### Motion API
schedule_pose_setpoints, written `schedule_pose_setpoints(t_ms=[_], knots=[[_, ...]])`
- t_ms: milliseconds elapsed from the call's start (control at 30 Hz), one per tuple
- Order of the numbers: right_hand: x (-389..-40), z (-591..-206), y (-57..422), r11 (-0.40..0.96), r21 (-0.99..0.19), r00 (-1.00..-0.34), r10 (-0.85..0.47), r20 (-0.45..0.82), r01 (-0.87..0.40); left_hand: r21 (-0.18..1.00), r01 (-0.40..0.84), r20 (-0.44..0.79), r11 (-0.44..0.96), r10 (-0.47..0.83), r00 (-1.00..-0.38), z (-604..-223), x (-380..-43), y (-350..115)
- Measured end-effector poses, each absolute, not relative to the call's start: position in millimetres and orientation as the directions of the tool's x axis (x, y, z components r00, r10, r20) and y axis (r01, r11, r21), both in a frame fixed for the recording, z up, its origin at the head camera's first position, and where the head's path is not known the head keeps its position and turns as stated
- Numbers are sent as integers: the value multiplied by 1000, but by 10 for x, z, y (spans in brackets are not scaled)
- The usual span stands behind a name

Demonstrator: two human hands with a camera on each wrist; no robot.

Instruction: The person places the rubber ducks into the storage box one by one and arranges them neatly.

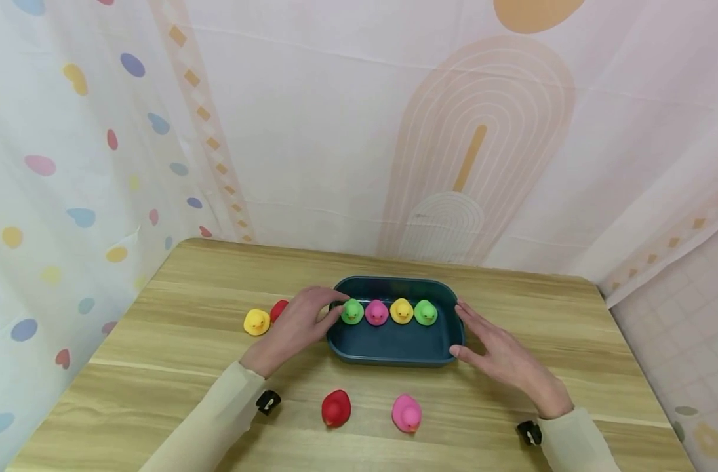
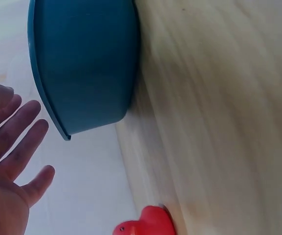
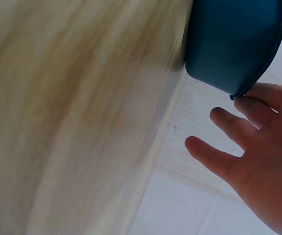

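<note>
The left hand (image 1: 296,321) has its fingers loosely spread at the left end of the box (image 1: 391,346), the tips close to the first green duck (image 1: 352,312); I cannot tell whether they touch it or the rim. The right hand (image 1: 506,354) has its fingers apart too, some tips against the right rim, none curled round it. Should either hand knock an end, the box could slide on the table (image 1: 187,308) and upset the row inside; a brush of the left fingers might tip that green duck, and a sweep of the left wrist could push the red duck (image 1: 279,309) partly hidden behind it. Inside the one box stand four ducks in a line: that green one, a pink duck (image 1: 377,313), a yellow duck (image 1: 402,311) and a second green duck (image 1: 426,313). Four more are on the table: the half-hidden red one, another yellow duck (image 1: 256,322) left of it, and, on the near side of the box, another red duck (image 1: 336,409) and another pink duck (image 1: 406,413). That makes eight ducks, two of each colour. One patterned curtain (image 1: 311,131) hangs beyond the table.
</note>
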State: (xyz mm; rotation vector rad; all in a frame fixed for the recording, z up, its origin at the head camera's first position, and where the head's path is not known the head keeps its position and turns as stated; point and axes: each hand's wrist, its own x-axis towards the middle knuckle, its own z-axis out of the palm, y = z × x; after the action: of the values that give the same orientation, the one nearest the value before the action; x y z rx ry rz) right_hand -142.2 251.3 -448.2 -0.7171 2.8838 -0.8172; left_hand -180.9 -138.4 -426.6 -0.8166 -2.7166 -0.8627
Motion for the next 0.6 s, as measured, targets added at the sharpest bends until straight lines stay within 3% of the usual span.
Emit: schedule_pose_setpoints(t_ms=[267, 600], knots=[[-1424, -4481, 2513, 753, -509, -892, -448, 67, -417, 509, 550, 363, 662, 415, -834, -4310, -1676, -1555], [-1417, -4480, 2507, 757, -507, -893, -446, 61, -412, 460, 544, 366, 702, 408, -836, -4325, -1567, -1728]])
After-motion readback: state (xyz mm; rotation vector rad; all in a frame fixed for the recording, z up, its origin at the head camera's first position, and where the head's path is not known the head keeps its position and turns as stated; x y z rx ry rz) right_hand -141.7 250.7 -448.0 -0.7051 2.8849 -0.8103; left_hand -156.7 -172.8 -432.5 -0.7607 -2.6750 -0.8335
